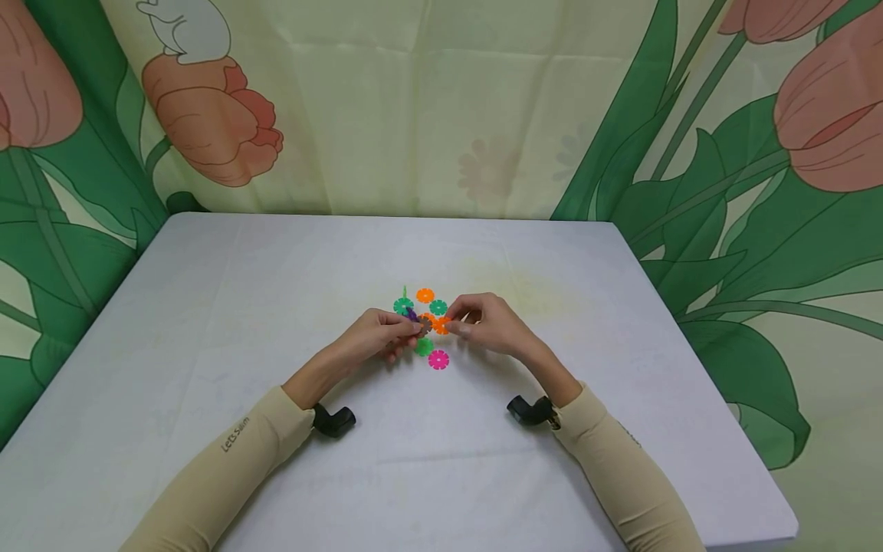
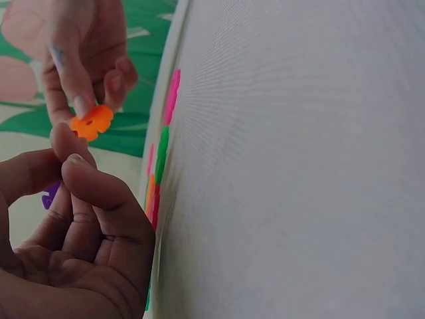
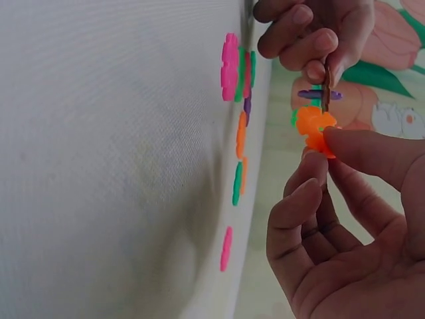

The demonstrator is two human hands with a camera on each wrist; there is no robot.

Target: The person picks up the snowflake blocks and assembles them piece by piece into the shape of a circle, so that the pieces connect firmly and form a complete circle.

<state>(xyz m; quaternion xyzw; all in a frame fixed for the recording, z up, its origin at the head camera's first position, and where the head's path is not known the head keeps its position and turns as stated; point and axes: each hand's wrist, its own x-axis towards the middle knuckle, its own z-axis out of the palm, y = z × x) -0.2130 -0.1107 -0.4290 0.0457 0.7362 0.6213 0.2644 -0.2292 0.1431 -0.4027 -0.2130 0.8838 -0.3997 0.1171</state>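
Between thumb and fingertips my left hand (image 1: 382,331) pinches a brown notched plastic disc (image 1: 425,326), which stands edge-on in the right wrist view. A purple disc (image 3: 312,95) crosses the brown disc there, with green pieces (image 3: 294,118) showing behind. My right hand (image 1: 493,326) pinches an orange notched disc (image 3: 313,126) by its edge. In the right wrist view the orange disc overlaps the lower end of the brown one. Both hands are raised above the table, fingertips close together. My left fingers hide part of the brown disc in the left wrist view.
Under and around the hands, several loose notched discs lie on the white-covered table (image 1: 441,475): a pink disc (image 1: 438,359), a green disc (image 1: 424,347), another orange disc (image 1: 425,295) and a teal disc (image 1: 438,307). A printed curtain (image 1: 414,107) hangs behind the table.
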